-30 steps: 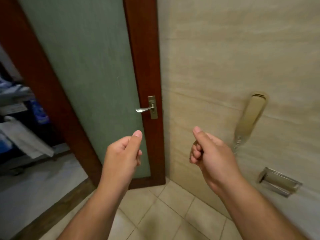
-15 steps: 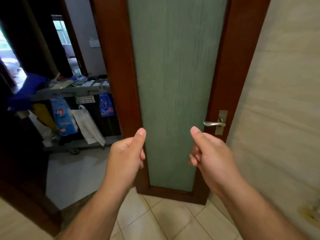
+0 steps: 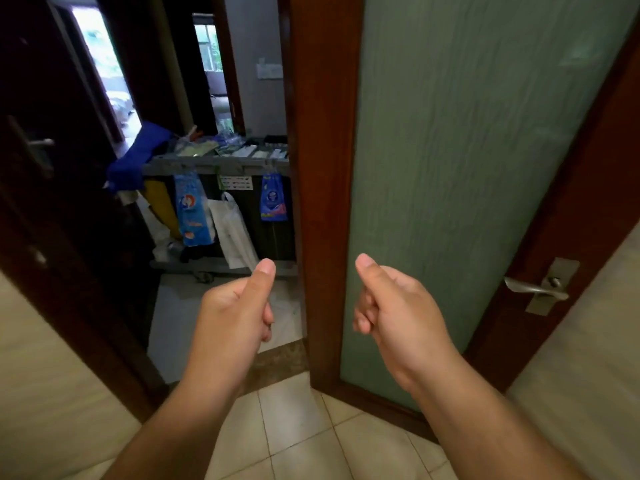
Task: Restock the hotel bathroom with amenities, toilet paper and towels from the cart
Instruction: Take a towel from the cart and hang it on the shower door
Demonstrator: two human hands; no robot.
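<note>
The grey housekeeping cart (image 3: 214, 166) stands outside the bathroom doorway, beyond the threshold. Small packets and amenities lie on its top shelf, and blue packages (image 3: 192, 213) and a white plastic bag (image 3: 232, 230) hang from its front. My left hand (image 3: 232, 313) is held out in front of me with fingers curled and thumb up, holding nothing. My right hand (image 3: 394, 313) mirrors it in front of the door's edge, fingers curled, thumb up, empty. Both hands are well short of the cart.
The open bathroom door (image 3: 467, 168), wood-framed with frosted green glass, stands on the right with a metal lever handle (image 3: 535, 289). A dark door (image 3: 45, 202) is at the left. Beige floor tiles (image 3: 298, 427) lead to a stone threshold (image 3: 273, 365).
My view has swung left from the tiled wall and door to the open doorway, bringing the cart into view. Both hands kept the same curled, thumb-up pose.
</note>
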